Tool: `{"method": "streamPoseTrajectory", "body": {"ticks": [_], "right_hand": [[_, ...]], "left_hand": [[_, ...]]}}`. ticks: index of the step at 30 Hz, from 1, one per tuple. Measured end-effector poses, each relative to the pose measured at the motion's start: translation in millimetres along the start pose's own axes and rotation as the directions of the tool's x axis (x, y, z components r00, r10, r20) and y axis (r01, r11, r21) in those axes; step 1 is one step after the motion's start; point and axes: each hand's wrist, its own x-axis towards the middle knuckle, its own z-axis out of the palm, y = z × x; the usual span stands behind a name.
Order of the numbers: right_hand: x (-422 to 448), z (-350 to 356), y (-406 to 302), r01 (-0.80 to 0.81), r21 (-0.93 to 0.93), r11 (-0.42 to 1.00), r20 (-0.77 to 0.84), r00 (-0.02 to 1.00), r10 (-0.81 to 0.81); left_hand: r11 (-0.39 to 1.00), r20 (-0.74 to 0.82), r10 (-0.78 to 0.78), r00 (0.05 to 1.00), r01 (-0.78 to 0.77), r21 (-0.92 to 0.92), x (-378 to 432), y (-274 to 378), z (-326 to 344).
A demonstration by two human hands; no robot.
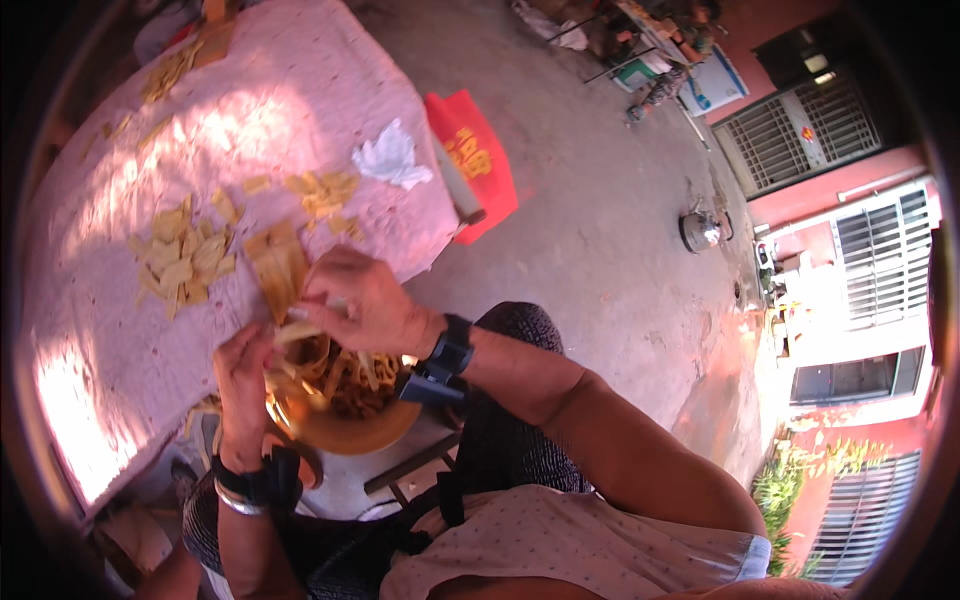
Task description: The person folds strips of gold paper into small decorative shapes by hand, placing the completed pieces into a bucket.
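Observation:
Both hands meet over the rim of a yellow bowl (360, 435) that holds pale and brown strips. My left hand (244, 367) and my right hand (356, 300) pinch a pale strip (298, 331) between them; its exact form is blurred. Just beyond my right hand, a flat brown wooden piece (276, 262) lies on the pink cloth-covered table (300, 127). A pile of flat yellowish pieces (180, 259) rests to its left, and a smaller pile (324, 193) lies behind it. Dark bands circle both wrists.
A crumpled white tissue (394, 155) lies near the table's right edge, where a red bag (480, 165) hangs. More yellowish pieces (171, 75) lie at the far side. A metal kettle (703, 231) stands on the concrete floor. Another person (675, 67) is at the upper right.

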Motion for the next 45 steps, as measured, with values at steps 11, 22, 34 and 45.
{"method": "streamPoseTrajectory", "body": {"ticks": [11,22,34,45], "right_hand": [[-14,30,3,-0.219,0.082,0.972,0.202,0.959,0.199],[-2,22,10,-0.436,0.456,0.776,0.644,0.763,0.05],[-12,32,1,-0.457,0.675,0.58,0.535,0.844,0.042],[-5,12,-36,0.13,0.311,0.942,0.386,0.888,-0.25]], "left_hand": [[0.987,0.169,0.145,0.975,-0.13,-0.099,-20,17,21],[0.99,0.025,0.058,0.998,-0.055,-0.127,-20,24,-27],[0.762,0.329,-0.227,0.917,0.377,-0.527,-27,9,14],[0.537,0.377,-0.108,0.92,0.373,-0.756,-18,-6,19]]}}
